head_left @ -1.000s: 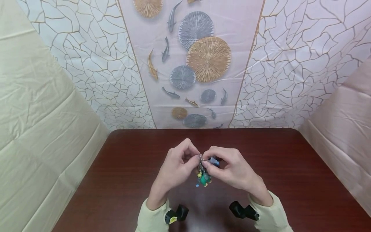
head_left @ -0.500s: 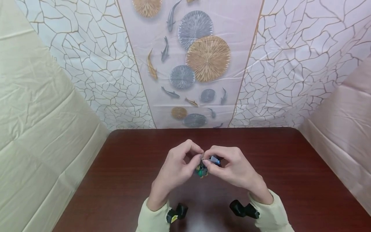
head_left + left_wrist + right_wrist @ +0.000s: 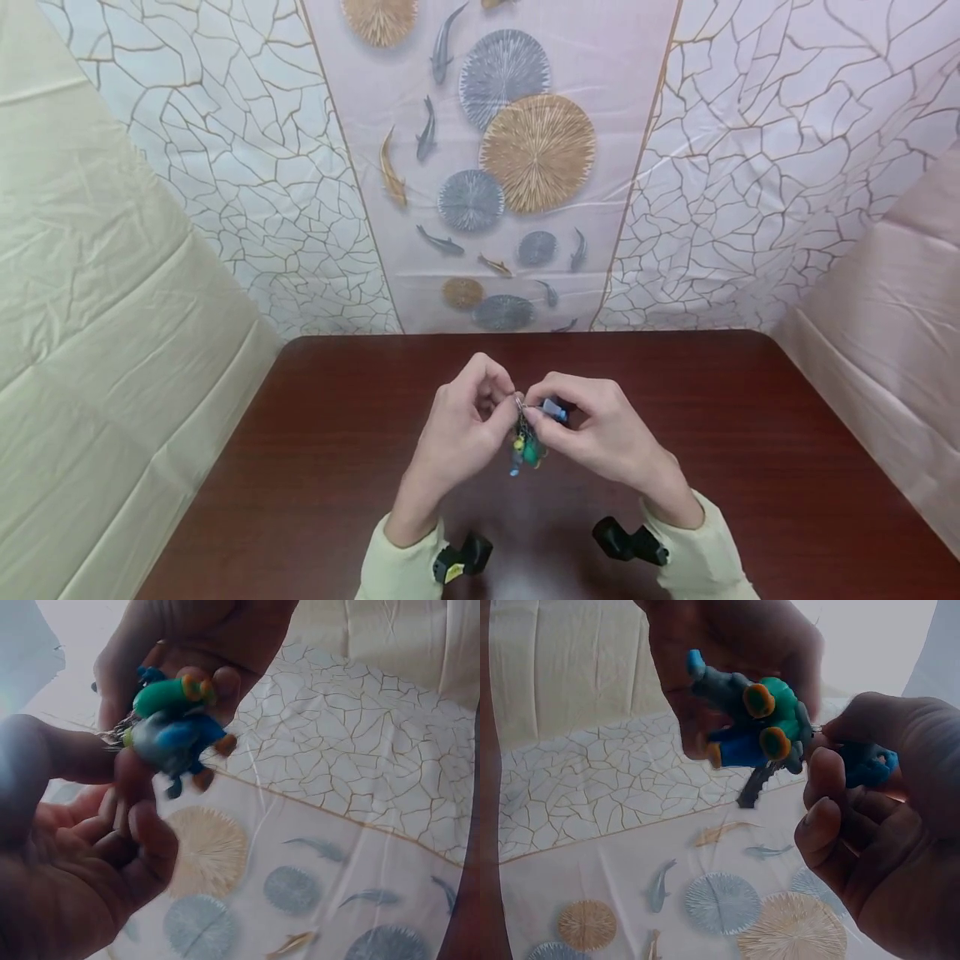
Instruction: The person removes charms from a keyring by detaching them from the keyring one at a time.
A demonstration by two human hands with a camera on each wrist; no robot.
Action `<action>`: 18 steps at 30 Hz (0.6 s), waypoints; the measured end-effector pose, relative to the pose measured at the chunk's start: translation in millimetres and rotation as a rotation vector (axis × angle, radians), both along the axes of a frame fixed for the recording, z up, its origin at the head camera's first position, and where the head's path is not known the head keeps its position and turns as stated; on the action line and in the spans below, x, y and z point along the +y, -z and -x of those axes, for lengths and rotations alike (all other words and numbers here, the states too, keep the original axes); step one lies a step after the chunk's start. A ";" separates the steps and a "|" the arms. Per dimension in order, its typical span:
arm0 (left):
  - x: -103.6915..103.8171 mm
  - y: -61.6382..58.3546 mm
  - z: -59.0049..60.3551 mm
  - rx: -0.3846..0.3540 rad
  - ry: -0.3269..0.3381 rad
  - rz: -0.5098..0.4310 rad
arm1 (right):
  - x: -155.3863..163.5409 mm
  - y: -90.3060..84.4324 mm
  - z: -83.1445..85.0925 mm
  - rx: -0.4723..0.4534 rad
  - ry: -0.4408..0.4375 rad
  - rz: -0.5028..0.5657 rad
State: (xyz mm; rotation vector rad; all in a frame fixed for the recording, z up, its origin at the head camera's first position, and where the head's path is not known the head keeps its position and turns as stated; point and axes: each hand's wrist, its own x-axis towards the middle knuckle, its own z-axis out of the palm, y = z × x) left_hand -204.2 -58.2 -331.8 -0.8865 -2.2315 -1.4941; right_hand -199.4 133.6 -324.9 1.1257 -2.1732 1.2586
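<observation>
Table (image 3: pixel 315 467); wrist views reveal toy figures (image 3: pixel 754 724), head view blurs.

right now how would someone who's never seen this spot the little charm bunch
Look at the dark red table, then at the two hands meeting above its middle. Between their fingertips hangs the charm bunch, on a short metal chain: the only brightly coloured thing there, green, blue and yellow.

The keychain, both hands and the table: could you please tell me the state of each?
Keychain: held above the table, its charms dangling below the fingers.
Left hand: fingers curled, pinching the keychain's top.
Right hand: fingers curled, pinching the keychain's top and a small blue piece.
Table: bare dark wood under the hands.
</observation>
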 end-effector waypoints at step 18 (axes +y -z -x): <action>3.9 2.0 -0.9 0.107 -0.099 0.021 | 0.5 1.1 0.3 -0.026 0.066 -0.031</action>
